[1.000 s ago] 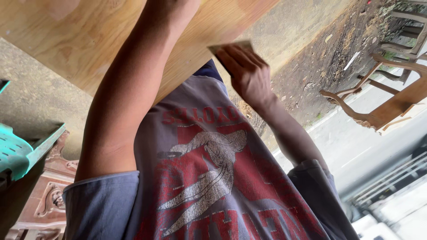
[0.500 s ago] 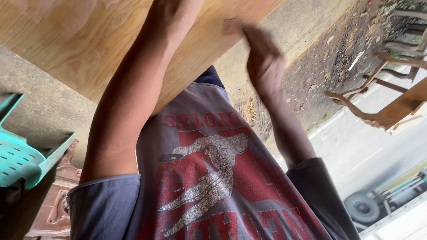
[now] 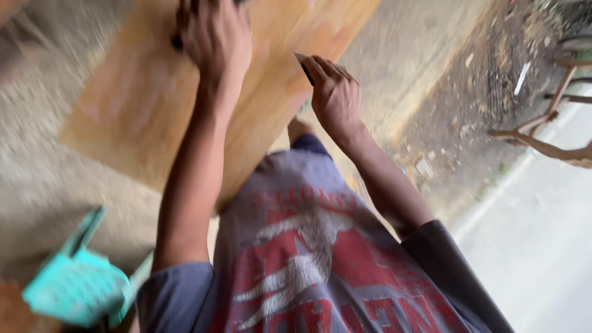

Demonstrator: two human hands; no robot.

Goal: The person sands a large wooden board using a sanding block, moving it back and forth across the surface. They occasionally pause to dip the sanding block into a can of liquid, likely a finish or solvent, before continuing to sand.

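My left hand (image 3: 213, 37) is curled shut on something small and dark I can't make out, resting on the pale plywood panel (image 3: 154, 111); my right hand (image 3: 333, 95) pinches a small brown sandpaper piece (image 3: 302, 61) against the panel's edge; a turquoise plastic chair (image 3: 77, 287) sits nearby.

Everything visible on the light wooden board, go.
The light wooden board is a flat, pale tan panel with faint grain, blurred by camera motion. It lies slanted across the view above grey ground. The left hand presses on its top; the right hand holds a small flat sheet at its edge.
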